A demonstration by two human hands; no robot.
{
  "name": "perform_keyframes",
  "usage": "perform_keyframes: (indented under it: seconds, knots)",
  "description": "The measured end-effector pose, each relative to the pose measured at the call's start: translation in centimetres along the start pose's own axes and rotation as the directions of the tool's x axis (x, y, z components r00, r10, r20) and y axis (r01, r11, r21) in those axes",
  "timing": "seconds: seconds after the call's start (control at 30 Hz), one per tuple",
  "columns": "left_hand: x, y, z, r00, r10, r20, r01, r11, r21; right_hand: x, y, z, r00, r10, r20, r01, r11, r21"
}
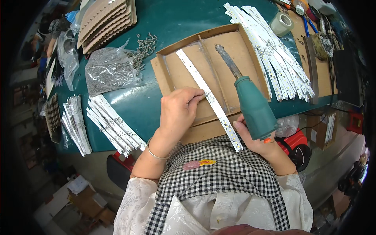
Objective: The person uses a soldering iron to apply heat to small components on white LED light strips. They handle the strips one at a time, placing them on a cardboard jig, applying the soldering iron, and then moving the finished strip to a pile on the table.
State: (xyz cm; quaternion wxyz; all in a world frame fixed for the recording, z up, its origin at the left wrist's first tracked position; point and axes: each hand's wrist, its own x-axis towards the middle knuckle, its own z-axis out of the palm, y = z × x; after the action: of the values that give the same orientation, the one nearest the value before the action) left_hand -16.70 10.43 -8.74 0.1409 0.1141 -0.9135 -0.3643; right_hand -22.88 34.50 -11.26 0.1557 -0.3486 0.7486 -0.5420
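My left hand (pixel 178 109) pinches thumb and forefinger together at the left edge of a white LED strip board (pixel 211 100). Whatever lies between those fingertips is too small to make out. The strip slants across a shallow cardboard tray (pixel 184 68), its near end reaching over my checked apron. A soldering iron with a thick green body (pixel 254 107) is in my right hand (pixel 254 145), which is partly hidden behind it. Its dark, worn metal tip (pixel 227 58) points away over the tray's right compartment. My right thumb is close to the strip's near end.
Many LED strips (pixel 278 58) lie piled right of the tray; further bundles (pixel 113 125) are at left. Loose small metal parts (pixel 147 45) spill beside a clear bag (pixel 111 72). Corrugated cardboard (pixel 107 23) stands at far left. A tape roll (pixel 281 24) and tools are far right.
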Motion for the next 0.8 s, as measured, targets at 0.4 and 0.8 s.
perform_keyframes:
  seconds: [0.4, 0.8]
  knots:
    - [-0.1, -0.1, 0.1, 0.997, 0.074, -0.027, -0.074, 0.997, 0.027, 0.1, 0.3, -0.2, 0.999, -0.008, 0.044, 0.007, 1.0, 0.022]
    - [-0.6, -0.5, 0.6, 0.988, 0.134, -0.083, -0.131, 0.991, 0.032, -0.5, -2.7, -2.1, 0.961, 0.276, 0.029, -0.254, 0.832, 0.493]
